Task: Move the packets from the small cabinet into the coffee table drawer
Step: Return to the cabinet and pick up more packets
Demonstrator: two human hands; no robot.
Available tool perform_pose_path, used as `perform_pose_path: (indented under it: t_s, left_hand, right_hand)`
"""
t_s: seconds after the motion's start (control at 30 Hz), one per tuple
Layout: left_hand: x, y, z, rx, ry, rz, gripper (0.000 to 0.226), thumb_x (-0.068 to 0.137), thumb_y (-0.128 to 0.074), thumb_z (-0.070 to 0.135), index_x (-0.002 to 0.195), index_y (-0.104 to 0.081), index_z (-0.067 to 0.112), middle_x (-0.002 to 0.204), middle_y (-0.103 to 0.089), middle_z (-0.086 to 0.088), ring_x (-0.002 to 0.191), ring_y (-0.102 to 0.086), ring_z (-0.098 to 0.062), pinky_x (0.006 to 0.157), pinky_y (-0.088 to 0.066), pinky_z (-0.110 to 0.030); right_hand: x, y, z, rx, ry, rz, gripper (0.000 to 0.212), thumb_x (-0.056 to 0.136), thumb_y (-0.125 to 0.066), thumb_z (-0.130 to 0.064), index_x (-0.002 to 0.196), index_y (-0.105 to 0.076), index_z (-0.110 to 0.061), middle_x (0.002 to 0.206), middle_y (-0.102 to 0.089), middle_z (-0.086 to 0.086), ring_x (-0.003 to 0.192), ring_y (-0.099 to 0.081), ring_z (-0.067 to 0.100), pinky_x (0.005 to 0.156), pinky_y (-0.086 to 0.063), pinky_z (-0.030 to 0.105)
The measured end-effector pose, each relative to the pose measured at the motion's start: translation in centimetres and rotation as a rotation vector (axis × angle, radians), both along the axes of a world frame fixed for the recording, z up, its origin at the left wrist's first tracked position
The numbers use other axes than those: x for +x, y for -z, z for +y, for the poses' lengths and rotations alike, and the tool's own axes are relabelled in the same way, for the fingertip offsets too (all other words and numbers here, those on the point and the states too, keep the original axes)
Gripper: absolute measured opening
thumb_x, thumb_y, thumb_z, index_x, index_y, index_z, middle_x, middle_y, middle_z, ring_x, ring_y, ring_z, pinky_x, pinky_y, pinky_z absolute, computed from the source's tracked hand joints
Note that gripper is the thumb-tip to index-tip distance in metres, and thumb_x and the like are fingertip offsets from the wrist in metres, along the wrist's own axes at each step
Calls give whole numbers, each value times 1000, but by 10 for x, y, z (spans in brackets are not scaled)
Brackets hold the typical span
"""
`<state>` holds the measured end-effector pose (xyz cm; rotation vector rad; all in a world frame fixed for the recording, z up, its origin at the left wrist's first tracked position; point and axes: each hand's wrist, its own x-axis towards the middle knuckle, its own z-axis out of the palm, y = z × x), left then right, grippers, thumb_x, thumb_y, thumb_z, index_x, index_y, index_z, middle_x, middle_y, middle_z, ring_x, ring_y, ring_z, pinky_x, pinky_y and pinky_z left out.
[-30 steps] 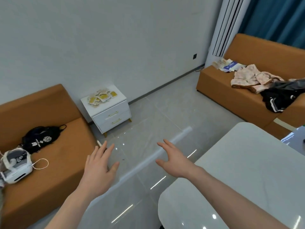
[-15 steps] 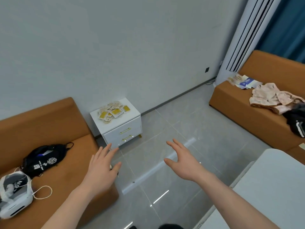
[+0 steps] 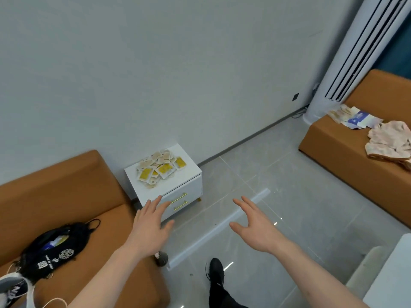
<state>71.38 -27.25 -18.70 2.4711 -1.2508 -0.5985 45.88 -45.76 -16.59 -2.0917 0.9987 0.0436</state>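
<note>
On top of the small cabinet (image 3: 186,174), heaped in a loose overlapping pile toward its middle and back, lie the packets (image 3: 160,168) I am after: flat little sachets, some with bright yellow faces, others pale beige. I judge them very light and thin, limp rather than stiff, probably with a slick film skin that slides one over another, so a single pinch would likely lift only one or two and scatter the rest. Better, I think, to scoop from both flanks of the heap and press the bundle between my palms, or gather a stack by its edges. My left hand (image 3: 149,227) hangs spread and empty in front of the cabinet's drawer fronts, fingers straight; my right hand (image 3: 255,227) is likewise splayed and holding nothing over the glossy grey tiled floor (image 3: 289,196). That cabinet is a smooth white box with square corners and two slim gold handles (image 3: 179,201), standing just beside the tan leather-like sofa (image 3: 66,196). Only a pale corner of the coffee table (image 3: 391,276) shows at lower right; its drawer I cannot see.
</note>
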Motion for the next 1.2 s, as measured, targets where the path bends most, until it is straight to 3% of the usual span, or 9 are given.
perform_pose_path:
  t_s: [0.3,0.57,0.93,1.1,1.2]
  left_hand:
    - [126,24,-84,92,-187,35,63,99,-52,46,156,-29,31,168,-12,2,155,-7,-26,125,-15,-42]
    - [227,55,-126,152,-279,124,66,98,-53,47,157,-27,29,168,-10,2,155,-6,-25,125,-15,-39]
    - [403,139,-210,339,-154,214,72,98,-50,44,160,-19,23,169,-3,-3,155,-7,-27,125,-13,-36]
    - [446,194,-237,476,-112,246,81,97,-51,44,161,-8,22,168,7,-5,155,1,-30,126,-11,-38]
    - [468,236,-255,494,-105,237,85,95,-55,43,161,-5,24,168,13,-3,155,3,-31,125,-14,-41]
  right_hand:
    - [154,15,-136,12,-177,57,73,96,-61,-39,159,-24,-32,169,-7,-8,155,-11,12,122,-17,27]
    - [289,36,-195,13,-330,127,74,96,-61,-39,159,-24,-29,169,-10,-4,155,-15,15,120,-16,24]
    - [451,116,-246,52,-254,197,73,97,-60,-40,159,-22,-31,168,-7,-10,153,-20,14,122,-24,29]
    - [498,172,-250,69,-279,270,82,94,-63,-41,160,-14,-35,169,5,-12,155,-14,18,118,-34,33]
    - [526,213,-258,59,-344,307,90,92,-64,-44,161,-6,-36,168,11,-11,156,-7,19,122,-29,35]
